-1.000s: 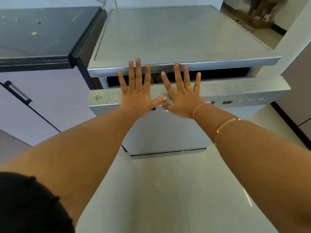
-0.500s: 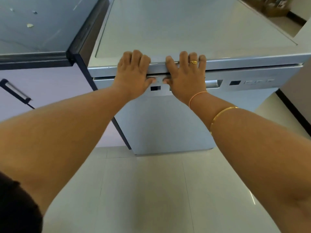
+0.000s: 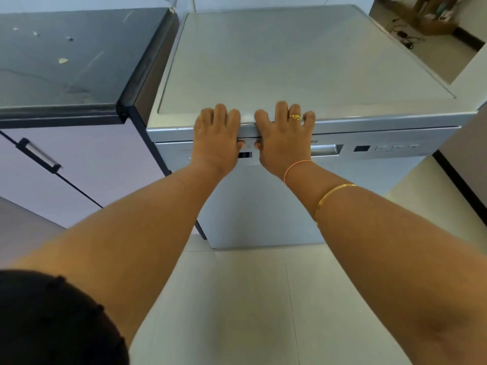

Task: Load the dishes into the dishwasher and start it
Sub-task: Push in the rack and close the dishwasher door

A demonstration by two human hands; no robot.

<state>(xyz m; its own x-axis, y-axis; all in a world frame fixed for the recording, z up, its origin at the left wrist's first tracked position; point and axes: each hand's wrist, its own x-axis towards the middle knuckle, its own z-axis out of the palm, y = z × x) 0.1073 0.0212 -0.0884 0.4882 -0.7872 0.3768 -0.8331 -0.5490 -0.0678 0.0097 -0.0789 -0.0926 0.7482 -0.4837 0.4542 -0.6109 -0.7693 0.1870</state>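
Black sleeve fabric [image 3: 52,320] fills the bottom left corner, closest to me, above pale glossy floor tiles [image 3: 263,299]. My two forearms reach forward over the floor; the right one wears a gold bangle [image 3: 334,192] and a thin orange thread [image 3: 297,164] at the wrist. My left hand [image 3: 216,139] and right hand [image 3: 283,139] sit side by side, almost touching, on the upper front of the dishwasher [image 3: 263,206], a silver-grey machine standing on the floor. On both hands the fingers are bent over the front lip of its top while the palms press against the control strip of the door; they carry nothing else. The door looks closed, flush under that lip, so I cannot see any dishes. Just right of my right hand lies the recessed handle [image 3: 325,150], then a small dark display [image 3: 361,148] beside markings too small to read. I judge the door stiff, weighty and smooth-faced, best pulled from that recess, while starting the machine should need only a light fingertip on the strip. Beyond my fingers spreads the machine's flat grey top [image 3: 290,61]. Left of it is a dark tabletop [image 3: 66,75] dotted with pale crumbs.
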